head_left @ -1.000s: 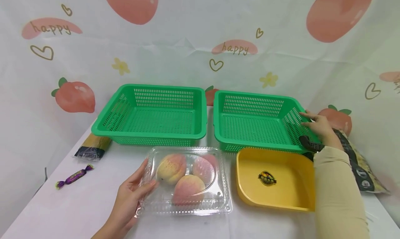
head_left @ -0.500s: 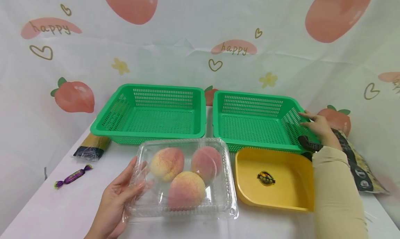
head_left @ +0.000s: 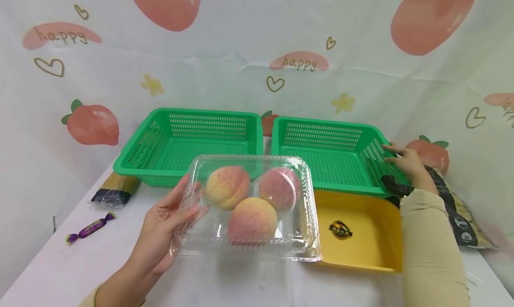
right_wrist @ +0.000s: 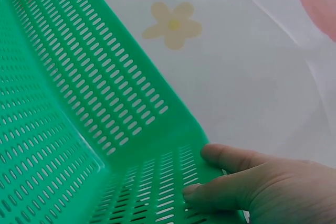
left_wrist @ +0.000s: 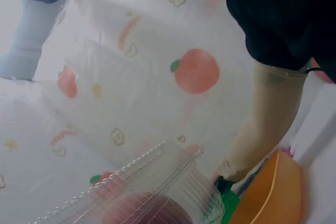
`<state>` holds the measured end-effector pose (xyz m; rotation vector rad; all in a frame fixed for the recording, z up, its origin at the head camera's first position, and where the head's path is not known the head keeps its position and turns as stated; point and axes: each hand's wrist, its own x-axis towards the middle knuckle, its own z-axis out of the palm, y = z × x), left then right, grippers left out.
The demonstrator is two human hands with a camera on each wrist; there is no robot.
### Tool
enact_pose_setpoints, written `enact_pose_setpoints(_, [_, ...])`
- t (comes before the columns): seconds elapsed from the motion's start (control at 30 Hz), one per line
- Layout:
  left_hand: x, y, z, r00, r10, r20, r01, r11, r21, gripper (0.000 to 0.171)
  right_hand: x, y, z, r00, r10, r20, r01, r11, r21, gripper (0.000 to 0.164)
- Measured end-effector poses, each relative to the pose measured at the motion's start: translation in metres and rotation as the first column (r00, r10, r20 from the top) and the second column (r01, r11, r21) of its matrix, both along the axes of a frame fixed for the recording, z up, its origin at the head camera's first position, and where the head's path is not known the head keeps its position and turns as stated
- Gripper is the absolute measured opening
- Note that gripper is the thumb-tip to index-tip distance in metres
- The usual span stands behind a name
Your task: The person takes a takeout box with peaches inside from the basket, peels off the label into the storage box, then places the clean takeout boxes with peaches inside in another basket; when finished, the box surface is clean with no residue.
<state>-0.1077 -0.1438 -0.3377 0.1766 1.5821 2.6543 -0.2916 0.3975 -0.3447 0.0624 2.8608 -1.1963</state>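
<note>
My left hand [head_left: 154, 235] grips the left edge of a clear plastic clamshell box [head_left: 296, 226], raised off the table and tilted. Three peaches [head_left: 252, 221] show through its lid. In the left wrist view the box [left_wrist: 163, 182] fills the lower part, and the left hand is out of sight. At the far right, my right hand [head_left: 410, 165] holds the end wall of the right green basket [head_left: 333, 169]. The right wrist view shows the right hand [right_wrist: 278, 190] with its thumb inside the slotted wall and a finger at the basket's [right_wrist: 181, 124] corner.
A yellow basin [head_left: 365, 231] stands before the right basket, its left side behind the box. Another green basket [head_left: 210, 147] stands at the back left. A purple wrapped candy [head_left: 91, 228] and a brown packet [head_left: 115, 188] lie left; a black bag [head_left: 462, 215] lies right.
The left hand has lifted the clear box of peaches off the table, up and slightly right; it now overlaps both baskets and the basin in view. The right hand has stayed in place.
</note>
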Motion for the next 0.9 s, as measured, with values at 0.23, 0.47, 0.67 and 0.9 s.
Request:
enact_pose_setpoints(0.23, [-0.018, 0.029, 0.025, 1.0, 0.009, 0.02, -0.008, 0.999, -0.046, 0.068, -0.002, -0.003, -0.001, 1.0, 0.013, 0.014, -0.013, 1.0, -0.018, 0.053])
enact_pose_setpoints(0.47, [-0.043, 0.055, 0.028, 0.997, 0.021, 0.071, -0.022, 1.0, 0.013, 0.067, -0.001, 0.003, 0.0, 1.0, 0.002, 0.028, -0.001, 0.999, -0.038, 0.053])
enact_pose_setpoints(0.67, [-0.061, 0.071, 0.023, 0.997, 0.027, 0.066, -0.028, 1.0, 0.013, 0.066, -0.002, 0.004, -0.002, 1.0, 0.011, 0.001, -0.011, 1.0, -0.018, 0.052])
enact_pose_setpoints(0.9, [-0.079, 0.093, 0.023, 0.995, 0.056, 0.079, -0.06, 0.997, 0.055, 0.065, -0.004, 0.004, -0.003, 1.0, 0.005, -0.009, -0.005, 1.0, 0.006, 0.051])
